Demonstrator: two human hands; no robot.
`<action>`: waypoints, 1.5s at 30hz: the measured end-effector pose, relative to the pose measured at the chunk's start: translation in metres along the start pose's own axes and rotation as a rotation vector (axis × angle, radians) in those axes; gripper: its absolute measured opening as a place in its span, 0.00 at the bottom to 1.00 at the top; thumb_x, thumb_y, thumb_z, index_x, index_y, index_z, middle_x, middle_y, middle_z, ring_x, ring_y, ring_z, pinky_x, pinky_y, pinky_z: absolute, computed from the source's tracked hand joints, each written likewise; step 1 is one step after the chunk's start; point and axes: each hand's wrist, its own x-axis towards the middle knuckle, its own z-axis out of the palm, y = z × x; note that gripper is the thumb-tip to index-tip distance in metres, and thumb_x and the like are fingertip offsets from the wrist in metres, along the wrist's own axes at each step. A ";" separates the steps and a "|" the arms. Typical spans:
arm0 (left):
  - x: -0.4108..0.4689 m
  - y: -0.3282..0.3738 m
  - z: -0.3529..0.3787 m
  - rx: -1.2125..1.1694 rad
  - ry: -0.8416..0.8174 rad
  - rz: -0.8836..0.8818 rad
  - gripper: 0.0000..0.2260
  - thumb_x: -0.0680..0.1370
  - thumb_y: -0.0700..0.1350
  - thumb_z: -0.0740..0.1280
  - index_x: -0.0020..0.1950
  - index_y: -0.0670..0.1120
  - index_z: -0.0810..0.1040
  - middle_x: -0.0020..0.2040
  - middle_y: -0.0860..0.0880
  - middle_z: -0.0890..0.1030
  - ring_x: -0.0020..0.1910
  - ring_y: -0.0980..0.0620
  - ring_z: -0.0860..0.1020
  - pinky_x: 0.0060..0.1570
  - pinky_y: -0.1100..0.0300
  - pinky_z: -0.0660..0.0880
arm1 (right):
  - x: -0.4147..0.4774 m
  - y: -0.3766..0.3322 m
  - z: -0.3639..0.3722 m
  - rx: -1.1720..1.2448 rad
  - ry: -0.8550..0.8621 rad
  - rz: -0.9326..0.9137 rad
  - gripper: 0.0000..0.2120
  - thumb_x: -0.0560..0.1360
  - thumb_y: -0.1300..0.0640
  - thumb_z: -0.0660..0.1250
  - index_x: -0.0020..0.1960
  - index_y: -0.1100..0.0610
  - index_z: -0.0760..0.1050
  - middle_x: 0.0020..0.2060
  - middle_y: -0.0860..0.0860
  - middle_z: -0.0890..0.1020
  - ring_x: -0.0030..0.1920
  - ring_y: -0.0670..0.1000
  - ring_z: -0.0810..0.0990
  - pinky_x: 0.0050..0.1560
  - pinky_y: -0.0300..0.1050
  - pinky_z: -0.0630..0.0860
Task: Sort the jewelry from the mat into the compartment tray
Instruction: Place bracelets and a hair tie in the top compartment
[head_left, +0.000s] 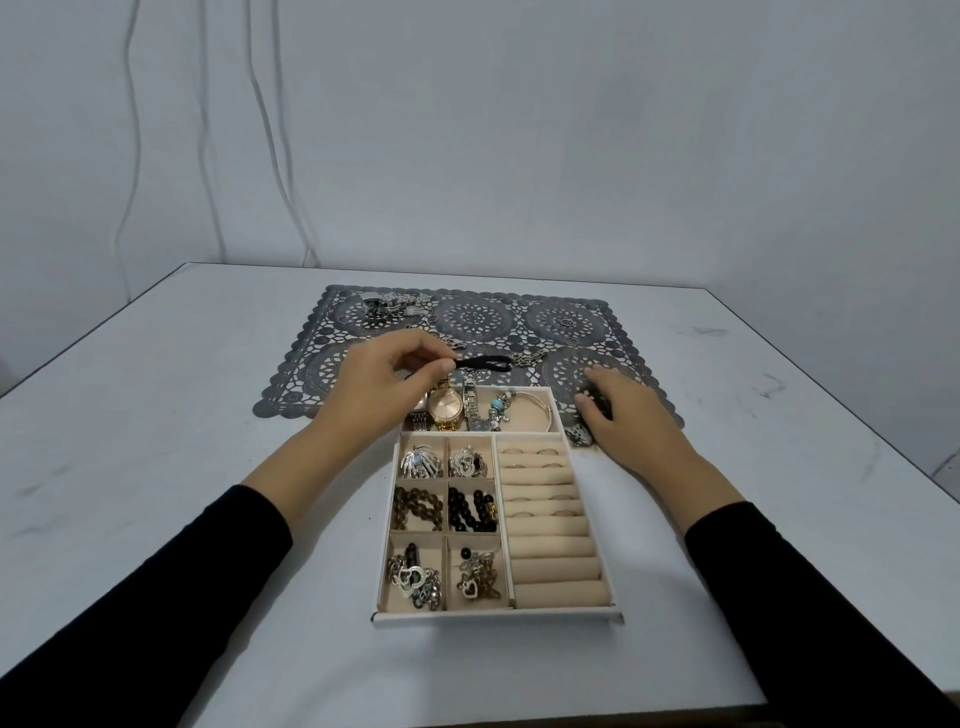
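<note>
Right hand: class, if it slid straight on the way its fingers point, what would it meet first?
Probably the small ring lying on the mat, just beyond the fingertips of the right hand. Depth is hard to judge, so it might instead pass beside the ring over bare mat.

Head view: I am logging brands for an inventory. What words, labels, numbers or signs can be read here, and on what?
No text can be read anywhere in this view.
Gold watch dial: any marks are too small and blurred to read.
Silver watch: too small to read.
Compartment tray, mat, table: no lettering shows.
</note>
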 end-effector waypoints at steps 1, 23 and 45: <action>0.000 0.001 0.002 -0.001 -0.024 -0.014 0.04 0.75 0.41 0.73 0.48 0.49 0.84 0.40 0.55 0.84 0.39 0.58 0.82 0.44 0.68 0.78 | 0.001 0.002 0.002 -0.001 -0.022 0.005 0.14 0.80 0.53 0.60 0.61 0.58 0.74 0.54 0.54 0.79 0.57 0.56 0.76 0.50 0.43 0.68; -0.005 0.010 0.007 0.252 -0.352 0.240 0.06 0.73 0.45 0.75 0.49 0.48 0.86 0.43 0.57 0.84 0.43 0.68 0.79 0.43 0.76 0.72 | 0.002 0.002 0.004 0.013 -0.053 0.044 0.20 0.81 0.51 0.58 0.69 0.59 0.70 0.68 0.54 0.73 0.68 0.53 0.70 0.68 0.46 0.64; -0.001 0.012 -0.007 -0.013 -0.369 -0.100 0.06 0.73 0.44 0.74 0.49 0.51 0.86 0.35 0.57 0.84 0.29 0.62 0.76 0.32 0.71 0.71 | -0.002 -0.004 -0.003 0.047 -0.023 0.036 0.16 0.80 0.54 0.60 0.65 0.59 0.73 0.59 0.55 0.79 0.59 0.54 0.75 0.54 0.41 0.67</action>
